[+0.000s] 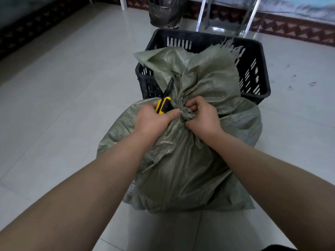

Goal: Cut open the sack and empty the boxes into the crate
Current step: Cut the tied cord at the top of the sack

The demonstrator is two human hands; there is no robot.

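Sack: one green woven sack (181, 160), standing on the tiled floor (54, 105), leaning against the near side of the crate; its neck is twisted into a knot (186, 114) and not yet cut.
Left hand: left hand (152, 118) closed around a yellow-and-black utility knife (164, 104), blade pointing up and away beside the knot, thumb touching the knot.
Right hand: right hand (203, 115) curled tight on the knot, fingers dug into the bunched fabric.
Crate: one black slotted plastic crate (253, 69) just behind the sack; the sack's loose top drapes over its rim.
Boxes: none visible, presumably inside the sack.
Risk: the blade sits near the right fingers; a slip as it bites the taut weave could nick them, or slice the boxes beneath.
Beyond: one bag-lined bin (165, 13).
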